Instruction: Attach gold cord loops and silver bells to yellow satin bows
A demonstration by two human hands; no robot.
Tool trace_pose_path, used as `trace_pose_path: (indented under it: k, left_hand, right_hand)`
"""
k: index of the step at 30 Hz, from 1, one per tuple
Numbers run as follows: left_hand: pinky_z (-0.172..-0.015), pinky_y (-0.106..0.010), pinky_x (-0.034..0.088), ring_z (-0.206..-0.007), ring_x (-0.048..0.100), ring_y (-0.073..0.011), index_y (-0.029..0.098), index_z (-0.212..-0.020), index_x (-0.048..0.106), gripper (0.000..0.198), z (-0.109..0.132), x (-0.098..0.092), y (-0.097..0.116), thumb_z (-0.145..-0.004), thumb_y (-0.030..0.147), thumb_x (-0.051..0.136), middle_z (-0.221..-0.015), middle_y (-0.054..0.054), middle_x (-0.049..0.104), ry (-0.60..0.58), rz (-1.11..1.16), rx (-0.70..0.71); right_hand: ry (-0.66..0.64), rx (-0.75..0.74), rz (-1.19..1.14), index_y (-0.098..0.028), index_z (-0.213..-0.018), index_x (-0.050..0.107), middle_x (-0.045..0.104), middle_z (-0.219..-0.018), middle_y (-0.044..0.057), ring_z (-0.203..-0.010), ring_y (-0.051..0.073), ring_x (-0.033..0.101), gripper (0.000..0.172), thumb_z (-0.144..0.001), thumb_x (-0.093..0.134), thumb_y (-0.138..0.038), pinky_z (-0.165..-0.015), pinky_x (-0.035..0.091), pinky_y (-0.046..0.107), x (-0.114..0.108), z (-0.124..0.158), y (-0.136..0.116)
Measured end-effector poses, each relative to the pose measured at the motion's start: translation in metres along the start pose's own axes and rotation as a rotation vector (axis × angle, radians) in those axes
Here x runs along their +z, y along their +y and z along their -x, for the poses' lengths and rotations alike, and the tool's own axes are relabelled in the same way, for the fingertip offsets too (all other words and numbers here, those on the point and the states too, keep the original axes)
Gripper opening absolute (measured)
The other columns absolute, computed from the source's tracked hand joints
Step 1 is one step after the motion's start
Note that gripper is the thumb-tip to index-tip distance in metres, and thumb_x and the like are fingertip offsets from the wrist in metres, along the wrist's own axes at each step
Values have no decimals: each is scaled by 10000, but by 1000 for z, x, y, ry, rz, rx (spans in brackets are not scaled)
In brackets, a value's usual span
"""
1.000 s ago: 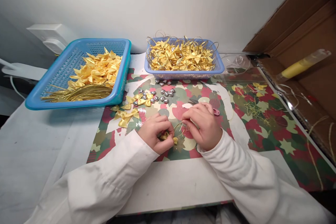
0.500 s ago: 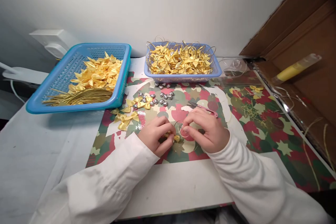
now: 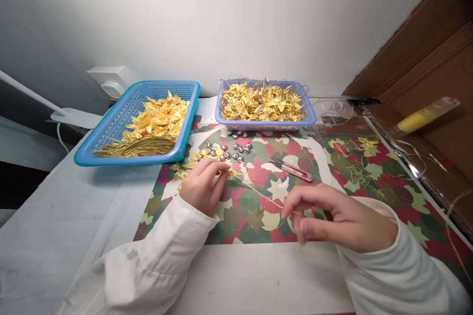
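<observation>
My left hand [image 3: 202,184] is closed in a pinch on a yellow ribbon bow [image 3: 232,173], mostly hidden by the fingers. A thin gold loop [image 3: 244,166] sticks out beside it. From the bow a pale yellow thread [image 3: 262,195] runs taut down to my right hand [image 3: 332,216], whose thumb and fingers are closed round its other end; the fingertips are slightly blurred. Between and beyond the hands lie thread snips [image 3: 291,170] with pink handles. Small silver bells [image 3: 242,148] and several more yellow bows [image 3: 195,157] are scattered just past my left hand.
A blue basket [image 3: 83,155] at the left holds yellow bows and gold cords [image 3: 136,147]. Another basket [image 3: 266,125] by the wall is full of bows with gold loops. Thread scraps [image 3: 364,177] lie at the right, near a cardboard wall [image 3: 424,49] and a yellow spool [image 3: 424,117].
My right hand has moved away to the right and towards me, drawing the thread out long. The left hand keeps the bow, now nearer the bells. The camera view has shifted.
</observation>
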State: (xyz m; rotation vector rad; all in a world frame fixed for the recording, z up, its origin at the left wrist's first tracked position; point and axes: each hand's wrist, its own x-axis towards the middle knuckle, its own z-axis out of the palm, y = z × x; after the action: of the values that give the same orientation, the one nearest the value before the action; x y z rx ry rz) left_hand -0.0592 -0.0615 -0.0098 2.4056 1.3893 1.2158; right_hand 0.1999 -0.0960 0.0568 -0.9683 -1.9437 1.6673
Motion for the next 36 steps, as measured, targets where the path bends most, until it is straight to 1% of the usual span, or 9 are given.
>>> trace_pose_path:
  k: [5,9,13,16,18,25,29,33,36]
  left_hand:
    - [-639,-270,532,-705,625,-146,187,-878,621,95,0,0,8,-788,155,614,-799,-22,667,121,277,-209]
    - [-625,-279,530,-701,633,-156,195,-854,626,106,3,2,21,-754,191,663,-763,-22,683,55,446,-346]
    - [-526,-217,508,-645,641,-131,196,-882,608,151,6,4,30,-749,165,675,-746,-16,695,-66,592,-326]
    - [-559,-203,540,-675,669,-129,195,-909,593,175,8,4,34,-759,145,669,-773,-20,702,-143,716,-346]
    - [-606,-220,563,-714,684,-142,194,-927,587,186,9,5,36,-766,145,666,-799,-31,709,-171,766,-376]
    - [-663,-266,586,-762,697,-170,181,-933,568,193,15,8,36,-763,126,642,-816,-61,723,-179,851,-424]
    - [-654,-281,560,-757,662,-161,183,-924,569,193,13,8,35,-750,99,556,-848,-60,682,-160,697,-419]
    - [-528,-264,430,-604,518,-136,186,-835,562,189,11,6,37,-661,116,535,-693,-6,581,-299,384,-258]
    - [-526,-275,377,-581,449,-138,187,-760,531,63,11,6,40,-737,238,561,-634,4,520,-324,331,-171]
  right_hand:
    - [373,40,421,-191,-1036,610,688,-902,59,-622,144,619,213,-835,570,-249,-561,495,268,0,-12,17]
    - [655,-186,516,-196,-970,633,689,-874,44,-754,172,634,163,-812,594,-188,-675,511,296,16,-29,25]
    - [622,-411,514,-189,-903,627,697,-850,48,-789,181,626,118,-789,626,-162,-722,488,316,41,-43,29]
    - [678,-424,597,-183,-790,596,664,-720,31,-661,162,570,36,-805,581,-154,-632,429,305,52,-48,34]
    - [707,-430,693,-181,-721,561,627,-655,19,-616,152,522,87,-806,552,-164,-607,379,301,55,-49,36]
    - [650,-387,1024,-182,-593,499,510,-538,-8,-542,136,411,170,-759,477,-151,-611,296,318,56,-51,37]
    - [666,-314,898,-183,-621,523,516,-521,-14,-519,130,425,174,-776,459,-139,-608,307,306,55,-50,39]
    - [766,-269,725,-182,-642,534,527,-527,-19,-515,123,437,160,-791,483,-153,-612,328,292,55,-49,38]
    - [773,-281,691,-181,-639,530,525,-525,-21,-514,124,439,168,-800,491,-154,-609,331,289,57,-49,36]
